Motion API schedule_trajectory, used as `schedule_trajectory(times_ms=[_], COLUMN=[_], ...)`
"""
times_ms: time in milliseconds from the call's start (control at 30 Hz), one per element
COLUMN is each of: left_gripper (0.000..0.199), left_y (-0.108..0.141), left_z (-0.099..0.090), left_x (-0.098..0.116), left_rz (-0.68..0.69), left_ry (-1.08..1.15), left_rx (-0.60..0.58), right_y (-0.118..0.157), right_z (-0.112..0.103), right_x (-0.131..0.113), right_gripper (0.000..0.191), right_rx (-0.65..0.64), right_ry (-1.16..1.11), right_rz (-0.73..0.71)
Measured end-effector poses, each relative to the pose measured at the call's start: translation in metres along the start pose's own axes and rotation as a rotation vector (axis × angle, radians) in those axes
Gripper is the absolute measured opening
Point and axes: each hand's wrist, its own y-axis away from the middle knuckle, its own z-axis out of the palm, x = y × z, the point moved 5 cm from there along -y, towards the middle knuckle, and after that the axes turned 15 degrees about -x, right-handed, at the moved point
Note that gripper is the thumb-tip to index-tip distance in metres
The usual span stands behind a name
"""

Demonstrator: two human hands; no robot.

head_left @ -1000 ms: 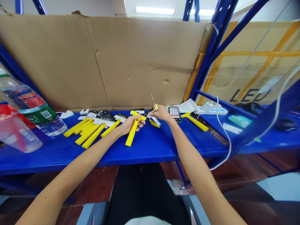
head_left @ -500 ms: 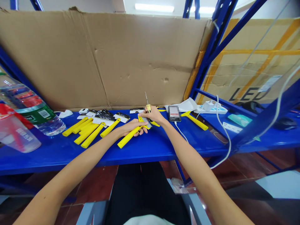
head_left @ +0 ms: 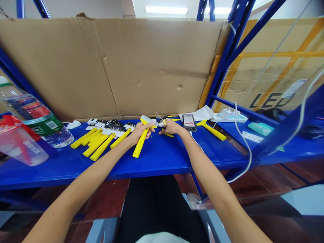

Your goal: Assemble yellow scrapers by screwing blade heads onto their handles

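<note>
My left hand [head_left: 138,131] is closed round a yellow-handled scraper [head_left: 140,145]. Its pale, wide head points away from me and its handle slants toward the table's front. Just to the right, my right hand [head_left: 172,127] grips a screwdriver [head_left: 164,122] with a yellowish handle, its thin shaft pointing up and left. Under the right fingers lies a small yellow piece [head_left: 169,135], partly hidden. Several yellow handles [head_left: 103,147] lie side by side left of my hands, in front of black-and-white cards [head_left: 113,128].
Cardboard [head_left: 157,67] stands along the back of the blue table [head_left: 164,158]. A phone [head_left: 188,122] with a cable and another yellow scraper [head_left: 214,131] lie to the right, near a power strip [head_left: 238,118]. At left stand a large bottle [head_left: 50,126] and a plastic cup [head_left: 30,148].
The scraper has turned in my left hand, its head now facing away. My right hand has drawn apart to the right, and the screwdriver leans further left and lower.
</note>
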Motion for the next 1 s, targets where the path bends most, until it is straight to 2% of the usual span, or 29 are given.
schedule_trajectory(times_ms=[67, 167, 300, 500, 633, 767, 867, 1000], left_gripper=[0.043, 0.043, 0.042, 0.039, 0.034, 0.029, 0.027, 0.024], left_y=[0.001, 0.001, 0.001, 0.000, -0.001, -0.001, -0.001, -0.001], left_z=[-0.003, -0.004, -0.002, 0.001, 0.001, 0.002, 0.003, 0.002], left_x=[0.002, 0.004, 0.003, -0.004, -0.010, -0.014, -0.016, -0.016], left_rz=[0.027, 0.053, 0.064, 0.012, -0.045, -0.105, -0.131, -0.136], left_ry=[0.008, 0.020, 0.039, 0.060, 0.069, 0.075, 0.082, 0.090], left_rx=[0.031, 0.061, 0.077, 0.047, 0.026, 0.028, 0.042, 0.055], right_y=[-0.003, -0.004, -0.002, 0.002, 0.002, 0.003, 0.004, 0.006], right_z=[0.006, 0.011, 0.009, -0.012, -0.019, -0.018, -0.020, -0.022], right_x=[0.002, 0.002, 0.003, -0.005, -0.014, -0.016, -0.012, -0.009], right_gripper=[0.035, 0.028, 0.037, 0.014, 0.025, 0.049, 0.060, 0.066], right_rx=[-0.057, -0.056, 0.032, 0.234, 0.310, 0.336, 0.374, 0.417], right_ry=[0.056, 0.102, 0.066, -0.231, -0.562, -0.861, -1.018, -1.146], right_rz=[0.013, 0.042, 0.055, -0.054, -0.169, -0.236, -0.248, -0.254])
